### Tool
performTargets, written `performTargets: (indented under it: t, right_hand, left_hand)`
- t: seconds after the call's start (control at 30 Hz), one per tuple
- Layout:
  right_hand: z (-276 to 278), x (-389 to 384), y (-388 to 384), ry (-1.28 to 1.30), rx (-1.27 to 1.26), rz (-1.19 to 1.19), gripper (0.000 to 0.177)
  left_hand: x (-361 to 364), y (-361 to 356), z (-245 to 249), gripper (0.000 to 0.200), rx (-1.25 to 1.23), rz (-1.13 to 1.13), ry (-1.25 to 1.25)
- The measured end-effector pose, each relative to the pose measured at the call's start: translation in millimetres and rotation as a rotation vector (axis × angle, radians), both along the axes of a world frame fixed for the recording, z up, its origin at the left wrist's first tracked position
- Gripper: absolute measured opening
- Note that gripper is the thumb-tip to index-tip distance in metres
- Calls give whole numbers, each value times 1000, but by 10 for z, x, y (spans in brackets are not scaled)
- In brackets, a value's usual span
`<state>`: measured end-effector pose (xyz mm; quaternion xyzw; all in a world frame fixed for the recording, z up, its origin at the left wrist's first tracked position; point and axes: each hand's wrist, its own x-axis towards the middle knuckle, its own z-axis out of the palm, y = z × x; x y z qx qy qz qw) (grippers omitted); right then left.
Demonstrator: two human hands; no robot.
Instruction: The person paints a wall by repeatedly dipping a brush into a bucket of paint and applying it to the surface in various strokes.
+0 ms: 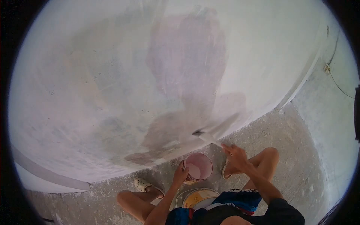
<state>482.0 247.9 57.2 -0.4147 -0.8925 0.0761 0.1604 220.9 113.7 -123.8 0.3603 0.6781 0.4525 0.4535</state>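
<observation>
My left hand (180, 173) is closed on the rim of a small pinkish bucket (209, 161), which has pale paint (195, 170) inside. In my right hand (234, 154) is the handle of a pale paintbrush (210, 139). Its dark tip meets the lower part of the white wall (112, 101), just above the floor line. Darker, damp-looking patches and shadows show on the wall above and to the left of the brush.
A larger white and yellow bucket (198, 195) stands between my legs, partly hidden by my clothes. My feet in light clogs (142, 185) rest on the rough, spotted concrete floor (270, 131). An outlet with a hanging wire (327, 68) is on the right wall.
</observation>
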Motion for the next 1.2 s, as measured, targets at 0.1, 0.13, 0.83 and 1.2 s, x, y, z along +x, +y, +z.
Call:
performTargets:
  t: [0.1, 0.13, 0.83, 1.2]
  right_hand:
    - [641, -101, -19, 146, 95, 22, 33]
    - [817, -127, -40, 177, 164, -17, 34]
    - [-957, 55, -179, 221, -189, -32, 36]
    - [976, 112, -19, 412, 1, -118, 29]
  left_hand:
    - [13, -4, 174, 60, -69, -17, -41]
    - [10, 20, 150, 60, -29, -27, -36]
    - [104, 18, 513, 58, 31, -49, 47]
    - [136, 37, 588, 58, -34, -57, -15]
